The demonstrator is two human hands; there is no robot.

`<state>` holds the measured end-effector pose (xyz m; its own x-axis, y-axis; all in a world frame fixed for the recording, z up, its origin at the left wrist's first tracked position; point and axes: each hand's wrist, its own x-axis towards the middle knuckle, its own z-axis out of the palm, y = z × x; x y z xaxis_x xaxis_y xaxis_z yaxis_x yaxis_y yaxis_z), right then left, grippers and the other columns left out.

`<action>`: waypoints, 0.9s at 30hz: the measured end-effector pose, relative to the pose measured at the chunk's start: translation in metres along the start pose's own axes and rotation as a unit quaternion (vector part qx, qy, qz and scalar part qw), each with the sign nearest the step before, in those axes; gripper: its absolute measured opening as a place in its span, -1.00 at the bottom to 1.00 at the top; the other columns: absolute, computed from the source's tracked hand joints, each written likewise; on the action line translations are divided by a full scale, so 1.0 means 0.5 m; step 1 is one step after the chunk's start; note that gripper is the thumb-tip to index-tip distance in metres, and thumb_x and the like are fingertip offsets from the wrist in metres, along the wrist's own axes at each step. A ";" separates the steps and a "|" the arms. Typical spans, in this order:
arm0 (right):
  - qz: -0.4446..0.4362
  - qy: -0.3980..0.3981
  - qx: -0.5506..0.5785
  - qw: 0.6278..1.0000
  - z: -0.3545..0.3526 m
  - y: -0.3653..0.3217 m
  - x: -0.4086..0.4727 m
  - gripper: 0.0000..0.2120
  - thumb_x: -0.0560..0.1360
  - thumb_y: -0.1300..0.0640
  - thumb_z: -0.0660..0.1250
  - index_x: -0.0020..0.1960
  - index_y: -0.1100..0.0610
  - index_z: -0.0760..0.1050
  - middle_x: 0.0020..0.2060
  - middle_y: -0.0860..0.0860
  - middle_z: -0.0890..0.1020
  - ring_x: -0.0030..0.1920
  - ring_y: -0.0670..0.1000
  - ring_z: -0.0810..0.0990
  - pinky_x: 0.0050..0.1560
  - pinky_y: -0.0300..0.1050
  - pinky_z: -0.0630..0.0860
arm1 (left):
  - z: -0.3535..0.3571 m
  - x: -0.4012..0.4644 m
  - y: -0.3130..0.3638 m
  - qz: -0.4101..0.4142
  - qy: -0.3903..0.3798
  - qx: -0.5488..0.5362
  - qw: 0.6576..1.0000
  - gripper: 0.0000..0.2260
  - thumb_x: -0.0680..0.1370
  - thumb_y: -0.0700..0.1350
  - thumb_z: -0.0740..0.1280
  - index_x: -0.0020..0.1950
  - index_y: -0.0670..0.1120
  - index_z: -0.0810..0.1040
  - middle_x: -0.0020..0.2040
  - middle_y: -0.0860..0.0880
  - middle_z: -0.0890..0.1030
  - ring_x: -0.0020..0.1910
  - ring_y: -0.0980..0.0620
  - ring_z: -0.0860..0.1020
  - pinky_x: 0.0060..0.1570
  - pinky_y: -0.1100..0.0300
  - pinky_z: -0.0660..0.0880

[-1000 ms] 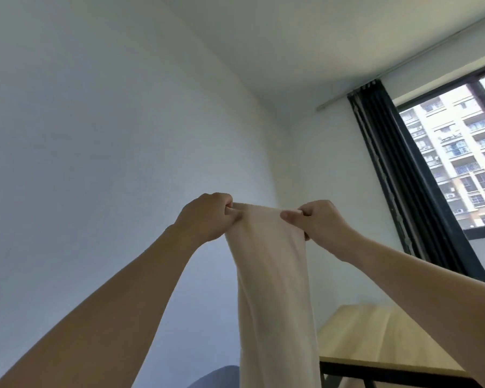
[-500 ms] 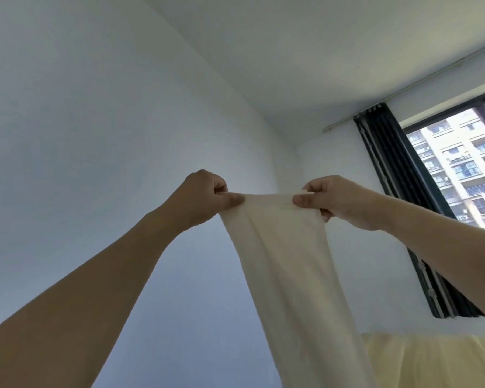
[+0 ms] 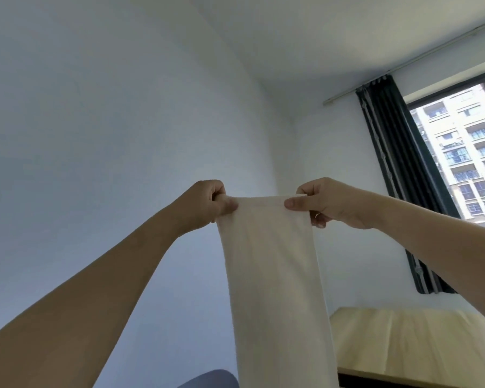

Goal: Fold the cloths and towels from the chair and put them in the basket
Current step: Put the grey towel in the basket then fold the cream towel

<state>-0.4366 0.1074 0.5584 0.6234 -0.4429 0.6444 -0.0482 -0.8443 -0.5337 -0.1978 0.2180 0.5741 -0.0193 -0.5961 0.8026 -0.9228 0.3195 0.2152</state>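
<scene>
Both arms are raised and extended ahead. A long cream-coloured cloth towel (image 3: pixel 272 270) is held up at its top edge: one corner is pinched between thumb and curled fingers of the left hand (image 3: pixel 207 204), the other by the right hand (image 3: pixel 322 203). The top edge is drawn taut between the hands, and the towel hangs straight down, its lower end cut off by the frame. A light wooden table (image 3: pixel 403 343) is seen lower right, partly hidden behind the towel. A rounded blue-grey shape (image 3: pixel 210 380) at the bottom edge cannot be identified. No container is in view.
</scene>
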 end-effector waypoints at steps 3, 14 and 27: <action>0.029 0.025 -0.115 0.993 0.040 0.082 0.056 -0.79 0.49 0.09 0.40 -0.19 0.23 0.52 -0.45 0.04 0.53 -0.47 -0.04 0.47 -0.42 -0.22 0.40 | 0.070 0.021 -0.084 -0.013 -0.018 0.059 0.998 -0.93 0.55 -0.09 0.29 -0.01 -0.06 0.51 -0.21 0.05 0.49 -0.28 0.07 0.44 -0.29 0.23 0.38; -0.058 0.240 -0.232 0.941 0.113 0.155 0.132 -0.80 0.54 0.11 0.30 -0.22 0.18 0.47 -0.39 0.03 0.46 -0.36 0.04 0.41 -0.34 -0.15 0.32 | 0.149 0.062 -0.148 0.034 0.119 0.377 0.918 -0.93 0.46 -0.29 0.21 -0.13 -0.14 0.37 -0.18 -0.10 0.47 -0.21 -0.12 0.46 -0.23 0.09 0.35; 0.281 -0.123 0.140 0.942 0.168 0.096 -0.134 -0.78 0.62 0.20 0.18 0.14 0.32 0.49 0.00 0.22 0.66 -0.01 0.16 0.66 0.08 0.05 0.57 | 0.067 -0.202 0.003 -0.232 -0.318 -0.110 0.913 -0.87 0.48 -0.27 0.38 0.01 -0.16 0.60 -0.03 -0.08 0.69 0.00 -0.04 0.65 0.07 0.09 0.57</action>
<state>-0.4153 0.1217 0.4435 0.7245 -0.6833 0.0903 -0.2371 -0.3701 -0.8982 -0.2104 0.2540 0.4746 0.0694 -0.9896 0.1260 -0.7904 0.0225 0.6122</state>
